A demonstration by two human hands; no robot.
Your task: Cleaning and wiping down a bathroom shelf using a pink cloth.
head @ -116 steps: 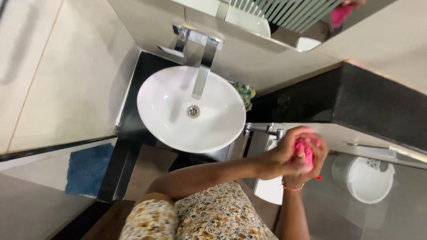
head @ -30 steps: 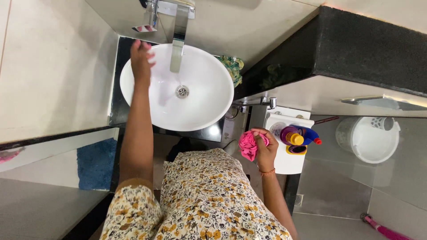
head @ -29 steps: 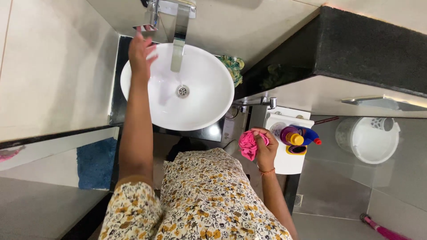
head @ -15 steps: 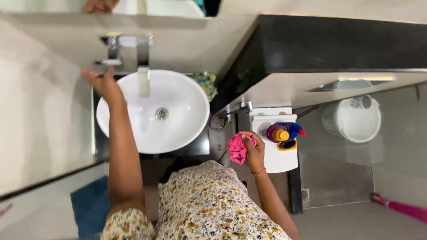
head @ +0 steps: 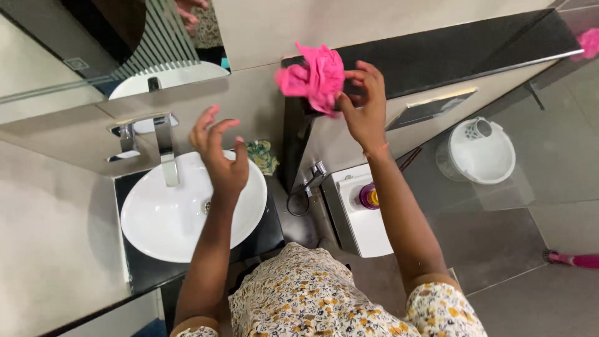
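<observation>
The right hand (head: 365,106) fingers pinch a crumpled pink cloth (head: 315,78) raised up; the left hand (head: 218,153) hangs spread and empty over the round white ceramic basin (head: 162,218).

Pink cloth, white basin, black surface — a bathroom in few colours

The crumpled cloth (head: 315,76) in the right hand (head: 364,106) is bright pink; the basin (head: 187,209) is plain glossy white, set on a polished black surface (head: 146,271). Above the basin, the tap (head: 163,140) is shiny silver against beige wall tiles (head: 56,206). Right of the basin, a green-and-yellow patterned rag (head: 262,156), a white cistern (head: 362,218) bearing a purple bottle with a yellow cap (head: 369,196), and a white bucket (head: 482,151) on grey floor tiles (head: 530,262). Below the basin, the person's dress (head: 324,299) is cream with a small yellow-and-brown floral print — dense all over.
</observation>
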